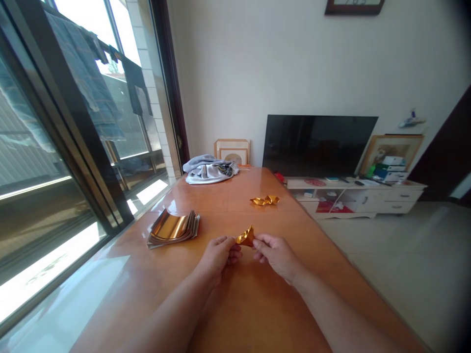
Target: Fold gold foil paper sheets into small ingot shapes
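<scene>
Fingers [236,254] of the left hand [218,252] and the right hand [276,253] are closed in a light pinch on a folded piece of gold foil [246,237], held just below the centre of the frame. One end is gripped from each side, presumably so that the piece can be steadied and its shape controlled; a fuller grip is apparently avoided because thin foil would be easily crushed. Whether the tabletop is touched by the piece cannot be told.

Both forearms are reached in from the lower edge of the frame and angled toward each other, with the lower fingers curled loosely under the hands.

Toward the upper right of the hands, another folded gold shape [265,201], perhaps two touching, is laid on the wooden table [257,314], well apart from the fingers. At centre left, a stack of gold sheets [172,227] is set with its ends curled upward, probably placed there to be within the left hand's reach. Farther up, a grey cloth bundle [209,169] is left at the table's far end, and a television [320,146] is seen at upper right.
</scene>
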Demonstrator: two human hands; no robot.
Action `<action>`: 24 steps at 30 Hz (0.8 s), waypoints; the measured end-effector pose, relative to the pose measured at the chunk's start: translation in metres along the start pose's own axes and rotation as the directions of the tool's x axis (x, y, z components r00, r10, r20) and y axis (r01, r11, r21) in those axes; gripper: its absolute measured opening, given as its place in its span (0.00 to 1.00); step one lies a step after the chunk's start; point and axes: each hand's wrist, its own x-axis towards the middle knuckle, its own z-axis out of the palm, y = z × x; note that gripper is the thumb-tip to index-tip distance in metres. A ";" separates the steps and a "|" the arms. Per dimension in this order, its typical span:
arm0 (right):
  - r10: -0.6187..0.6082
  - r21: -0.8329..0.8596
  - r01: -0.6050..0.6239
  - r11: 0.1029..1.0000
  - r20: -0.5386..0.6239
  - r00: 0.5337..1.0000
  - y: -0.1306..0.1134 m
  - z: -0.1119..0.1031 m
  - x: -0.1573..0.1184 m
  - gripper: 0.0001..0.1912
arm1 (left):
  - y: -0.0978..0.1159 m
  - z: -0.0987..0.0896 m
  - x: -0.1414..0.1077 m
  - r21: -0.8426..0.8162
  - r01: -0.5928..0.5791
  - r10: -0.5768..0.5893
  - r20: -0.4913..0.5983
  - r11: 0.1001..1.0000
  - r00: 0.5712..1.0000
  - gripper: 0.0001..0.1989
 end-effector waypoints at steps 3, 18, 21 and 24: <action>0.006 0.000 -0.006 1.000 -0.017 1.000 0.000 -0.002 0.000 0.21 | 0.002 0.004 -0.002 0.007 -0.101 0.101 -0.021 0.995 0.995 0.15; -0.103 -0.271 0.050 0.961 -0.185 0.977 -0.001 0.004 -0.006 0.16 | 0.007 0.014 -0.012 0.149 -0.389 0.378 0.101 0.909 0.920 0.13; -0.160 -0.355 0.086 0.931 -0.187 0.969 -0.007 0.006 -0.011 0.15 | 0.010 0.014 -0.011 0.089 -0.358 0.349 0.106 0.929 0.931 0.13; -0.238 -0.455 0.132 0.881 -0.184 0.954 -0.011 0.008 -0.014 0.14 | 0.011 0.012 -0.009 0.065 -0.336 0.327 0.120 0.940 0.937 0.13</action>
